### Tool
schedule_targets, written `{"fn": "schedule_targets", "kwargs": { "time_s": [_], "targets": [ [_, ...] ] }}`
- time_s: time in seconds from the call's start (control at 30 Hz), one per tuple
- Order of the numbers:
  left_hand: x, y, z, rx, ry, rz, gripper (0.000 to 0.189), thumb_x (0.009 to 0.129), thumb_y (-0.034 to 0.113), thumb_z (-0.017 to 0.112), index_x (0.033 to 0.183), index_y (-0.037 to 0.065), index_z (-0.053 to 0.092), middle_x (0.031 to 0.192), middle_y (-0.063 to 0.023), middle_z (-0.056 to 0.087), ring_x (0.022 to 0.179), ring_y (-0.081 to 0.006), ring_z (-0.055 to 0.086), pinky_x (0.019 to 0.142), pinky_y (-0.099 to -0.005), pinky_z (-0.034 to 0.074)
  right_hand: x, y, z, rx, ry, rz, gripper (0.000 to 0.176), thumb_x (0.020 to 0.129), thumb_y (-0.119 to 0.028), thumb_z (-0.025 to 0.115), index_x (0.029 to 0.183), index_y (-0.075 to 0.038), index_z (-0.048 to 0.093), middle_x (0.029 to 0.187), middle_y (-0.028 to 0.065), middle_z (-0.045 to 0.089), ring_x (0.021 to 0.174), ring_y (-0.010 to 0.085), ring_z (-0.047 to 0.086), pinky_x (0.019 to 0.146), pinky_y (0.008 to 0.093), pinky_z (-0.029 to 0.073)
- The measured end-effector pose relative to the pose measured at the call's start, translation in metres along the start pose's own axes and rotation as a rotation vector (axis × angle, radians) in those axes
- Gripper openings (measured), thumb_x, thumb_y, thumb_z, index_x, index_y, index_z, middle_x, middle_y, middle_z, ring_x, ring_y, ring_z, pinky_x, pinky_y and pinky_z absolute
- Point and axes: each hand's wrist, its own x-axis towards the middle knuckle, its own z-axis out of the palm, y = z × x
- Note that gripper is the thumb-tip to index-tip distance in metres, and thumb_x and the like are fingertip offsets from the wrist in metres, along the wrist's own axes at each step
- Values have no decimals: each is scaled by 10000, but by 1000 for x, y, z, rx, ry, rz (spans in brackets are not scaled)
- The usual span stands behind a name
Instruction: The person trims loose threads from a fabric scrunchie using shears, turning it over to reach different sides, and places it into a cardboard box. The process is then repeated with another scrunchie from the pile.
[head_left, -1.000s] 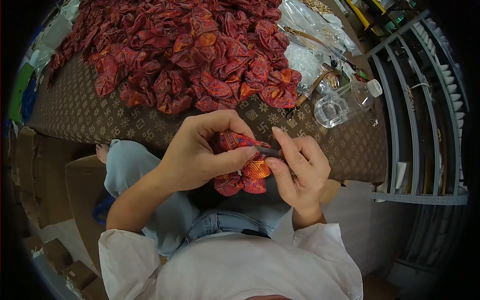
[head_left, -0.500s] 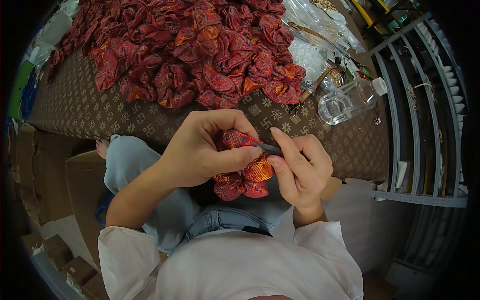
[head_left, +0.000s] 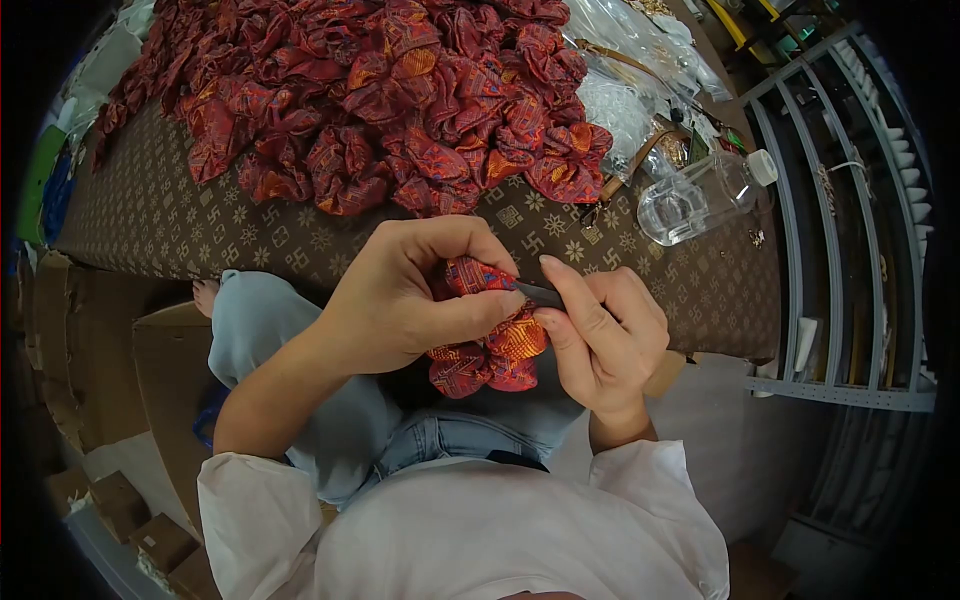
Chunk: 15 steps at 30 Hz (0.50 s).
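Observation:
My left hand is closed on a red and orange patterned scrunchie, pinching its upper edge between thumb and forefinger. The scrunchie's gathered folds hang below my fingers, and part of it is hidden behind the hand. In my right hand is a slim dark tool with a narrow tip, perhaps tweezers, gripped between thumb and fingers. Its tip meets the fabric beside my left thumb. A large heap of similar scrunchies lies on the table in front of both hands.
A brown patterned cloth covers the table. Toward the right stand a clear plastic bottle with a white cap and clear plastic bags. A grey metal rack borders the right side. Cardboard boxes are at lower left.
Both hands keep almost the same pose, with the tool tip still at the fabric. My right hand has shifted very slightly to the right.

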Motion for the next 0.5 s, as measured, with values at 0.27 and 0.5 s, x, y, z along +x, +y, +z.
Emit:
{"fn": "schedule_targets", "kwargs": {
  "time_s": [0.27,0.5],
  "targets": [
    [1,0,1,-19,12,-3,84,740,38,631,785,-7,576,712,19,554,625,-13,487,530,-157,400,2,-2,-3,143,24,130,341,683,-119,665,998,-2,607,630,53,483,513,141,434,450,234,338],
    [2,0,2,-8,13,-40,74,744,30,626,786,-7,579,700,18,558,614,-17,493,530,-156,400,6,-5,-4,707,117,560,369,734,-101,653,1053,30,523,758,42,518,714,85,480,667,207,384]
  ]
}}
